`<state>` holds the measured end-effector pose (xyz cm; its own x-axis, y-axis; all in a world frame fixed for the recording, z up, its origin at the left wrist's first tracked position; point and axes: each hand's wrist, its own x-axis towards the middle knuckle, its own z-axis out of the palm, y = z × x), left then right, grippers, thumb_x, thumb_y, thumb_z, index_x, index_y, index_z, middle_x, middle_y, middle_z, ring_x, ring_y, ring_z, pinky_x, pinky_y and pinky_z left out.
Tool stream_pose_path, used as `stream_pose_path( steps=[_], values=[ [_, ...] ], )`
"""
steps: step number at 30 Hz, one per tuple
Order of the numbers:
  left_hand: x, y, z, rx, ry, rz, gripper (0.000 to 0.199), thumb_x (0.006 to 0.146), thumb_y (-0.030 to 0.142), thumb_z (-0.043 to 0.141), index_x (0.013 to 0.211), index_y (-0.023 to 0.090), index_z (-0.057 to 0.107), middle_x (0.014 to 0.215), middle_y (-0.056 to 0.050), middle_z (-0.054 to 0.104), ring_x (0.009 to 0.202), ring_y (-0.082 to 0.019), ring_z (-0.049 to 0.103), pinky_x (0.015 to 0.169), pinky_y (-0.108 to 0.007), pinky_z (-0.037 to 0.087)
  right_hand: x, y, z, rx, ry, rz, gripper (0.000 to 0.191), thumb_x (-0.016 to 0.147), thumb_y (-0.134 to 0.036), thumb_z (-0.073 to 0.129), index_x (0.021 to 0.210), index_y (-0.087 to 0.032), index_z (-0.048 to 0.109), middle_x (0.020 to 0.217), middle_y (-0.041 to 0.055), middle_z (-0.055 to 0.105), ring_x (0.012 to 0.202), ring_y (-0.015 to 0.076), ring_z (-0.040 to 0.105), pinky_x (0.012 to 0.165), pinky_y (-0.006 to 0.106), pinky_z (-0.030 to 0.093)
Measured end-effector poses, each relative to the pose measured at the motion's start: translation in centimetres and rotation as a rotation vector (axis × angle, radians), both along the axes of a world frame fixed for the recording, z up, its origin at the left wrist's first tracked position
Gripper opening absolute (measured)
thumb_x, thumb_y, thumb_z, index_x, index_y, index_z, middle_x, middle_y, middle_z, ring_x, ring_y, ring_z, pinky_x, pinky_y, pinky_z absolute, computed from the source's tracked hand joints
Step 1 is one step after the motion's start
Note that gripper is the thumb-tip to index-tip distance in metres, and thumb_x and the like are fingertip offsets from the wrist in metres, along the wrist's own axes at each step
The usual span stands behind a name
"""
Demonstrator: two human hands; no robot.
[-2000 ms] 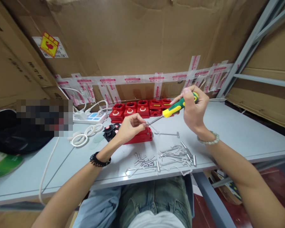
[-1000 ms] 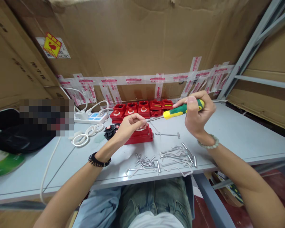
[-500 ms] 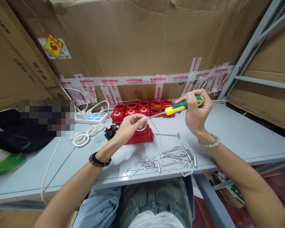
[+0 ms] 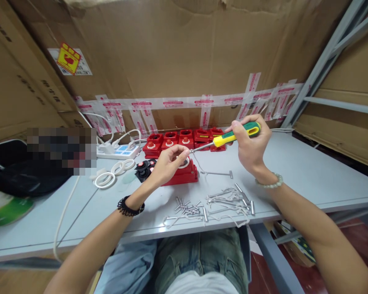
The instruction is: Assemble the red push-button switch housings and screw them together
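My right hand (image 4: 253, 143) is closed round the green and yellow handle of a screwdriver (image 4: 222, 140). Its shaft slants down to the left, and the tip meets the fingertips of my left hand (image 4: 171, 163). Those fingers are pinched together at the tip; a small metal piece seems to be there, too small to name. Directly below stands a red box (image 4: 187, 174) with a white ring (image 4: 184, 163) on top, partly hidden by my left hand. A cord trails from near the fingertips to a metal T-shaped bar (image 4: 217, 174) on the table.
Several red housings (image 4: 170, 141) line the back of the table against cardboard. Loose screws (image 4: 187, 207) and a pile of metal T-bars with cords (image 4: 228, 200) lie near the front edge. To the left are white rings (image 4: 105, 180), black parts (image 4: 144, 169) and a power strip (image 4: 119, 152).
The screwdriver's handle has turned about its axis in my right hand, showing a different side. My right hand has shifted slightly left; my left hand stays at the tip.
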<state>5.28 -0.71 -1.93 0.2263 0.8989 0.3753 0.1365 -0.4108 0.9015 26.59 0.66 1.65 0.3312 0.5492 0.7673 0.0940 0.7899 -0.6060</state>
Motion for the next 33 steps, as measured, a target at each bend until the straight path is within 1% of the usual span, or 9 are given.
stream_pose_path(
  steps=[2,4,7,10,12,15,20,22,33],
  values=[
    [-0.2,-0.1,0.1,0.066,0.069,0.045,0.030,0.087,0.047,0.058,0.092,0.017,0.062,0.083,-0.003,0.063,0.071,-0.013,0.060,0.067,-0.026,0.051,0.2,0.2,0.0,-0.052,0.003,0.011,0.022,0.079,-0.031,0.068,0.075,-0.026,0.047,0.061,-0.0033,0.056,0.063,0.0181,0.070,0.053,0.029,0.056],
    [-0.6,-0.2,0.2,0.198,0.203,0.103,0.031,0.089,0.046,0.056,0.103,0.019,0.061,0.100,-0.006,0.065,0.090,-0.018,0.063,0.082,-0.033,0.051,0.4,0.5,0.1,-0.087,0.010,0.024,0.022,0.079,-0.032,0.067,0.076,-0.026,0.047,0.061,-0.0032,0.058,0.064,0.0181,0.070,0.051,0.029,0.056],
    [-1.2,-0.2,0.2,0.398,0.564,0.140,0.048,0.082,0.050,0.065,0.119,0.021,0.055,0.122,-0.010,0.061,0.116,-0.028,0.055,0.102,-0.047,0.041,0.8,1.0,0.2,-0.107,0.033,0.029,0.022,0.078,-0.031,0.066,0.075,-0.025,0.046,0.060,-0.0042,0.059,0.061,0.0168,0.069,0.051,0.028,0.056],
    [-1.7,0.3,-0.3,0.379,0.891,0.071,0.074,0.072,0.056,0.073,0.133,0.023,0.045,0.129,-0.012,0.059,0.119,-0.034,0.054,0.101,-0.053,0.038,1.3,1.7,0.2,-0.144,0.055,0.035,0.020,0.077,-0.027,0.066,0.073,-0.024,0.046,0.057,-0.0051,0.058,0.057,0.0154,0.068,0.047,0.026,0.055],
    [-2.0,0.8,-0.6,0.318,0.967,0.009,0.075,0.071,0.056,0.074,0.132,0.023,0.045,0.127,-0.012,0.061,0.115,-0.034,0.058,0.098,-0.051,0.041,1.5,2.1,0.1,-0.175,0.068,0.040,0.018,0.075,-0.025,0.065,0.072,-0.024,0.047,0.056,-0.0054,0.058,0.055,0.0148,0.067,0.043,0.024,0.053],
    [-2.8,1.3,0.0,0.267,0.911,-0.026,0.066,0.069,0.054,0.076,0.122,0.023,0.050,0.123,-0.009,0.064,0.109,-0.031,0.061,0.092,-0.044,0.046,1.7,2.5,0.1,-0.197,0.099,0.042,0.018,0.072,-0.022,0.066,0.070,-0.023,0.048,0.054,-0.0056,0.058,0.052,0.0144,0.066,0.040,0.023,0.051],
    [-4.5,0.9,2.3,0.260,0.681,0.140,0.068,0.066,0.054,0.077,0.120,0.025,0.047,0.125,-0.006,0.060,0.108,-0.028,0.061,0.091,-0.040,0.049,1.4,2.4,0.1,-0.205,0.128,0.058,0.018,0.070,-0.024,0.066,0.070,-0.022,0.048,0.055,-0.0045,0.061,0.053,0.0147,0.066,0.038,0.022,0.049],
    [-4.8,0.7,2.8,0.245,0.629,0.166,0.070,0.065,0.054,0.077,0.120,0.025,0.047,0.124,-0.006,0.060,0.103,-0.027,0.062,0.088,-0.039,0.050,1.3,2.3,0.0,-0.225,0.114,0.055,0.017,0.071,-0.025,0.065,0.071,-0.022,0.048,0.057,-0.0042,0.062,0.054,0.0146,0.066,0.038,0.021,0.048],
    [-4.4,0.4,2.7,0.243,0.548,0.136,0.068,0.064,0.052,0.079,0.118,0.025,0.047,0.123,-0.006,0.058,0.101,-0.025,0.062,0.087,-0.036,0.050,1.0,2.0,-0.3,-0.333,0.049,0.083,0.019,0.073,-0.029,0.063,0.073,-0.023,0.045,0.061,-0.0044,0.061,0.047,0.0098,0.058,0.037,0.021,0.044]
  ],
)
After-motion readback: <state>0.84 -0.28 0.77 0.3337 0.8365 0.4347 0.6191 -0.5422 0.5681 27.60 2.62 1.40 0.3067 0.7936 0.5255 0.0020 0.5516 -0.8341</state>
